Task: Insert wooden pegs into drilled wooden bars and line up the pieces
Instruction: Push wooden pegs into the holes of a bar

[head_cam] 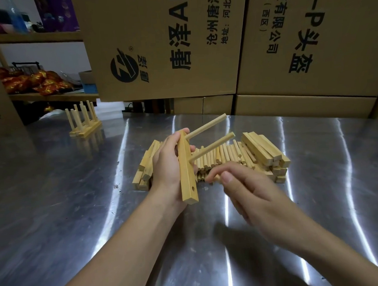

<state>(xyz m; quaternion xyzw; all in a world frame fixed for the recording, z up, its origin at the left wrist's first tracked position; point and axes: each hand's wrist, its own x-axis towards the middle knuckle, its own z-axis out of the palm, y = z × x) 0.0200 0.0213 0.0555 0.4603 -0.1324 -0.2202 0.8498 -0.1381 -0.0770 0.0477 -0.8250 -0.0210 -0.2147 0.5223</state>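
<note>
My left hand [166,166] grips a drilled wooden bar [187,176] held upright above the table. Two pegs stick out of it to the right, an upper peg [207,126] and a lower peg [212,146]. An open hole [193,188] shows near the bar's lower end. My right hand [244,190] pinches a loose peg [216,177] between thumb and fingers, just right of the bar. Only the peg's tip shows. Behind the hands lies a pile of loose pegs [224,156], with stacked bars on its left [146,167] and right [263,151].
Finished bars with upright pegs [84,122] stand at the back left of the shiny metal table [76,205]. Large cardboard boxes [199,42] wall off the back. A shelf with red packets [36,82] is at the far left.
</note>
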